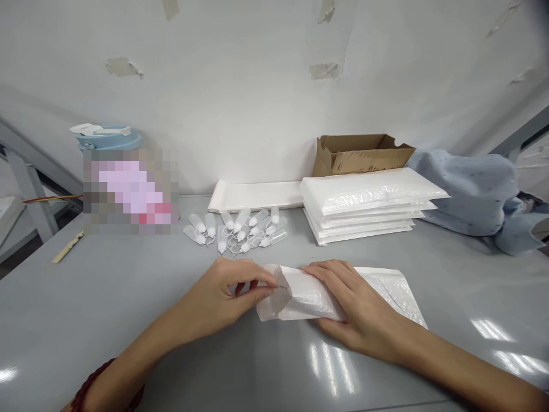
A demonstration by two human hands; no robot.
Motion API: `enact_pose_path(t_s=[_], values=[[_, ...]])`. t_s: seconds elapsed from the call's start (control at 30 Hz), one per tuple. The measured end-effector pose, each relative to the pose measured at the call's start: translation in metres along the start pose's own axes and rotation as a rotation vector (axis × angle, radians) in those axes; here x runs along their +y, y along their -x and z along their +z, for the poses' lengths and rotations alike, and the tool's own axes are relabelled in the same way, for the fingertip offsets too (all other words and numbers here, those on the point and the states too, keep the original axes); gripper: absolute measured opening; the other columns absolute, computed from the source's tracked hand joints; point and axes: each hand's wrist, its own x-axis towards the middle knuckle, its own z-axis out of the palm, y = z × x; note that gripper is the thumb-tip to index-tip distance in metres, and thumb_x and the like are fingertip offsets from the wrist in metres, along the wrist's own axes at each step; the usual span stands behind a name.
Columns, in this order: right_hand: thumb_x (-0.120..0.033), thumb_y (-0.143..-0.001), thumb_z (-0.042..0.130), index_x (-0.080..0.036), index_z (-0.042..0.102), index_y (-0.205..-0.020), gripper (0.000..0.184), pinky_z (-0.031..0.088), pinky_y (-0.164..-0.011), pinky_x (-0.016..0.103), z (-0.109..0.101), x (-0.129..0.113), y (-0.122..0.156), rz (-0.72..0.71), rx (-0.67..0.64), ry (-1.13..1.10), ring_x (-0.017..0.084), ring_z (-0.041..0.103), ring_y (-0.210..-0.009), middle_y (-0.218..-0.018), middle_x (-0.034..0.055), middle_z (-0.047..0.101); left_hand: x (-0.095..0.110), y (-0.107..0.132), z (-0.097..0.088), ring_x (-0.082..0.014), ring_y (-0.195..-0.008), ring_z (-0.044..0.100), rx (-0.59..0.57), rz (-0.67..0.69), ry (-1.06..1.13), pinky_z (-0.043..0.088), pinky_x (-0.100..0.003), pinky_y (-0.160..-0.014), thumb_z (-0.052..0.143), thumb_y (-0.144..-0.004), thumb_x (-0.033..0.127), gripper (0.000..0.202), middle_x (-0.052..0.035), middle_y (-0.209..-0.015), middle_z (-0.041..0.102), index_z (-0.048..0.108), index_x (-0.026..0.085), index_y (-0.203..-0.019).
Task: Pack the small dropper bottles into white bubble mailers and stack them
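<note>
A white padded bubble mailer [306, 292] lies across the grey table in front of me, its open mouth facing left. My right hand [347, 297] wraps over its middle, thumb below and fingers on top. At the mouth, my left hand [244, 289] is closed in a pinch. A thin line runs from those fingertips into the opening, but what they hold is too small to make out. Beyond the hands lies a loose group of small clear plastic bottles [241, 220] with white caps and thin cord loops. Inside the mailer I cannot see.
A stack of padded mailers [364, 200] stands at the back right, before an open cardboard box [364, 153]. Flat white mailers [257, 194] lie by the wall. Light blue cloth [463, 189] is far right; a blue container [111, 138] and wooden stick [68, 247] are left.
</note>
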Motion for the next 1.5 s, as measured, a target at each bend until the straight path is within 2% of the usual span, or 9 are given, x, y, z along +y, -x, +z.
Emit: enact_pose_path(t_s=[0.13, 0.23, 0.4, 0.57, 0.77, 0.93, 1.13, 1.3, 1.5], values=[[-0.012, -0.075, 0.055, -0.018, 0.040, -0.127, 0.054, 0.046, -0.087, 0.044, 0.000, 0.001, -0.001, 0.014, -0.002, -0.001, 0.028, 0.053, -0.103, -0.115, 0.0123, 0.057, -0.008, -0.002, -0.010, -0.0145, -0.065, 0.056, 0.331, -0.057, -0.190, 0.042, -0.024, -0.055, 0.054, -0.086, 0.034, 0.019, 0.0002, -0.081, 0.070, 0.071, 0.025, -0.086], [-0.013, -0.076, 0.054, -0.018, 0.040, -0.127, 0.054, 0.046, -0.088, 0.045, -0.001, 0.002, 0.000, 0.019, 0.001, 0.000, 0.028, 0.053, -0.104, -0.116, 0.0126, 0.056, -0.027, -0.006, -0.016, -0.0214, -0.083, 0.056, 0.543, -0.067, -0.466, 0.045, -0.029, -0.062, 0.051, -0.086, 0.033, 0.022, -0.0052, -0.093, 0.067, 0.068, 0.021, -0.093], [-0.014, -0.076, 0.054, -0.018, 0.041, -0.126, 0.053, 0.047, -0.087, 0.045, -0.003, 0.003, 0.000, 0.016, 0.014, 0.004, 0.028, 0.054, -0.103, -0.115, 0.0125, 0.057, -0.058, -0.011, -0.016, -0.0303, -0.107, 0.044, 0.375, -0.007, -0.734, 0.047, -0.040, -0.079, 0.044, -0.090, 0.034, 0.033, -0.0120, -0.120, 0.052, 0.063, 0.021, -0.113], [-0.015, -0.076, 0.056, -0.016, 0.041, -0.126, 0.053, 0.046, -0.088, 0.045, -0.003, 0.003, -0.001, 0.022, 0.005, 0.017, 0.028, 0.052, -0.104, -0.117, 0.0135, 0.055, -0.062, -0.012, -0.014, -0.0316, -0.111, 0.041, 0.309, -0.018, -0.806, 0.044, -0.046, -0.087, 0.035, -0.095, 0.035, 0.038, -0.0151, -0.124, 0.048, 0.060, 0.016, -0.117], [-0.015, -0.077, 0.055, -0.018, 0.038, -0.128, 0.054, 0.045, -0.089, 0.047, -0.003, 0.005, 0.000, 0.032, 0.008, 0.024, 0.029, 0.052, -0.106, -0.118, 0.0131, 0.055, -0.058, -0.013, -0.017, -0.0286, -0.104, 0.046, 0.363, -0.042, -0.748, 0.043, -0.041, -0.086, 0.039, -0.091, 0.029, 0.029, -0.0129, -0.110, 0.056, 0.062, 0.015, -0.103], [-0.017, -0.077, 0.055, -0.019, 0.040, -0.127, 0.052, 0.047, -0.088, 0.047, -0.003, 0.007, -0.001, 0.043, 0.025, 0.028, 0.029, 0.054, -0.106, -0.117, 0.0129, 0.057, -0.059, -0.015, -0.017, -0.0277, -0.093, 0.052, 0.424, -0.144, -0.667, 0.045, -0.037, -0.073, 0.046, -0.081, 0.023, 0.013, -0.0090, -0.090, 0.062, 0.057, 0.019, -0.087], [-0.016, -0.077, 0.055, -0.019, 0.038, -0.128, 0.053, 0.046, -0.089, 0.048, -0.003, 0.007, -0.002, 0.051, 0.011, 0.038, 0.029, 0.053, -0.107, -0.118, 0.0125, 0.056, -0.051, -0.015, -0.020, -0.0225, -0.079, 0.058, 0.495, -0.210, -0.578, 0.045, -0.032, -0.065, 0.046, -0.081, 0.025, 0.012, -0.0043, -0.079, 0.065, 0.057, 0.020, -0.080], [-0.015, -0.077, 0.056, -0.017, 0.037, -0.128, 0.054, 0.046, -0.090, 0.047, -0.004, 0.007, -0.002, 0.050, 0.006, 0.037, 0.028, 0.051, -0.108, -0.119, 0.0130, 0.054, -0.037, -0.012, -0.024, -0.0164, -0.069, 0.060, 0.650, -0.279, -0.171, 0.045, -0.026, -0.059, 0.058, -0.077, 0.034, 0.015, -0.0007, -0.078, 0.064, 0.062, 0.020, -0.080], [-0.015, -0.077, 0.057, -0.017, 0.038, -0.128, 0.054, 0.045, -0.092, 0.048, -0.002, 0.010, -0.002, 0.074, 0.000, 0.044, 0.028, 0.050, -0.110, -0.119, 0.0128, 0.054, -0.021, -0.006, -0.032, -0.0107, -0.059, 0.050, 0.750, -0.199, 0.249, 0.044, -0.024, -0.056, 0.068, -0.075, 0.033, 0.014, 0.0014, -0.070, 0.060, 0.068, 0.022, -0.084]])
